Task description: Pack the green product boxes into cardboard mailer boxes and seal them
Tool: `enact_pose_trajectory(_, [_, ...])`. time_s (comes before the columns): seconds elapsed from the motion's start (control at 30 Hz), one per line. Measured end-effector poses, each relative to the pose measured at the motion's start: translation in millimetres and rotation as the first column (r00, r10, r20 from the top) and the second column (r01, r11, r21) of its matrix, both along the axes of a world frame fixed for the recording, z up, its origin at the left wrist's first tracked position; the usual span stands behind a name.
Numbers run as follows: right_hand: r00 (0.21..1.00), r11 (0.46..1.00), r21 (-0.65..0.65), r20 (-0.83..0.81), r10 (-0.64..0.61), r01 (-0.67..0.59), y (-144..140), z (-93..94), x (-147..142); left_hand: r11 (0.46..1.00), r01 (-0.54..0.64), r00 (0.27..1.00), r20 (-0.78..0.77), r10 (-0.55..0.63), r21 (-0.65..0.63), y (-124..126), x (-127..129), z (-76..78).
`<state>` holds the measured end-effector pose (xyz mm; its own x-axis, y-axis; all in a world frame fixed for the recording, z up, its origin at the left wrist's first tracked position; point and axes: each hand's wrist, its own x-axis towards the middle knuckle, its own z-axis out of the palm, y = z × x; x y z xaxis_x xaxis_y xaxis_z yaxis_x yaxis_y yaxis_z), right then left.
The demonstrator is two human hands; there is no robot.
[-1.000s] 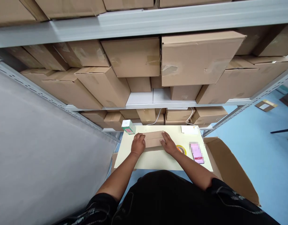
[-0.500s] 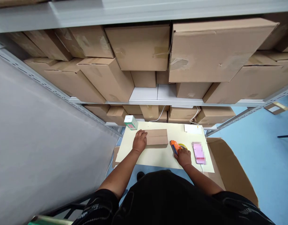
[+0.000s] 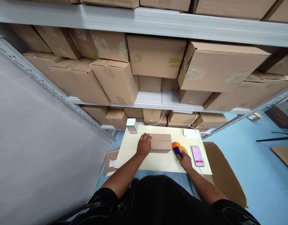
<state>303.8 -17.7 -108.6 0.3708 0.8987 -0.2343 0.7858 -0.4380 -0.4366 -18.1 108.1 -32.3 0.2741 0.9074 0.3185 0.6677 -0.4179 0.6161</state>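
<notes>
A small closed cardboard box (image 3: 161, 142) lies on the pale yellow tabletop (image 3: 134, 159). Its left end is under my left hand (image 3: 144, 144), which grips it with bent fingers over the top edge. My right hand (image 3: 185, 160) is wrapped around the handle of an orange and blue tape dispenser (image 3: 177, 149) with a yellowish roll of tape. The dispenser's front is right by the box's right end; whether it touches the cardboard I cannot tell. A lit phone (image 3: 197, 156) rests just right of my right hand.
At the table's back left stands a small white and green box (image 3: 132, 126). A white flat item (image 3: 191, 133) and a cable are at the back right. Shelves full of cartons (image 3: 155, 56) rise behind. An open carton (image 3: 225, 172) sits right of the table.
My right hand has brought the tape dispenser closer to the box's right end and turned it, showing more of its blue side. My left hand stays on the box. The head view has shifted.
</notes>
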Motion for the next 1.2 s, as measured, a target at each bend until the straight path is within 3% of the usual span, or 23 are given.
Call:
enact_pose_trajectory(0.1, [0.943,0.986,0.066,-0.309,-0.125,0.153,-4,25.7,9,1.0,-0.015,1.0,0.009,0.015,-0.018,1,1,-1.3])
enact_pose_trajectory(0.2, [0.811,0.932,0.16,-0.555,-0.187,0.325,-1,60.1,12,0.999,-0.023,1.0,0.001,0.023,-0.026,1,2,-1.6])
enact_pose_trajectory(0.33, [0.614,0.883,0.239,-0.787,-0.068,0.405,19,112.5,5,0.999,-0.031,0.999,-0.037,0.031,-0.008,-1,5,-0.2])
enact_pose_trajectory(0.4, [0.51,0.897,0.239,-0.86,0.018,0.372,33,135.9,-3,0.999,-0.032,0.996,-0.083,0.033,0.015,-2,5,0.2])
enact_pose_trajectory(0.47, [0.469,0.925,0.235,-0.88,0.072,0.299,50,154.4,-15,0.998,-0.036,0.991,-0.123,0.042,0.045,-3,4,-0.4])
enact_pose_trajectory(0.6, [0.489,0.977,0.202,-0.86,0.145,0.067,86,173.9,-46,0.996,-0.026,0.993,-0.115,0.036,0.089,-2,-1,-2.8])
enact_pose_trajectory(0.73, [0.563,0.986,0.102,-0.812,0.157,-0.128,117,176.7,-71,0.997,-0.005,0.999,-0.036,0.008,0.078,0,-6,-2.3])
enact_pose_trajectory(0.87, [0.596,0.975,0.039,-0.786,0.165,-0.218,133,176.5,-77,1.0,0.001,0.998,0.069,0.0,-0.004,-1,-6,7.1])
enact_pose_trajectory(1.0, [0.63,0.967,0.001,-0.758,0.166,-0.255,139,177.2,-76,0.982,-0.056,0.97,0.222,0.096,-0.18,4,-8,30.3])
enact_pose_trajectory(1.1, [0.66,0.962,-0.016,-0.731,0.175,-0.272,141,177.1,-77,0.921,-0.013,0.898,0.4,0.182,-0.389,14,-12,52.4])
enact_pose_trajectory(1.2, [0.668,0.954,-0.022,-0.719,0.192,-0.298,143,178.9,-80,0.751,0.179,0.781,0.556,0.285,-0.636,24,-16,70.2])
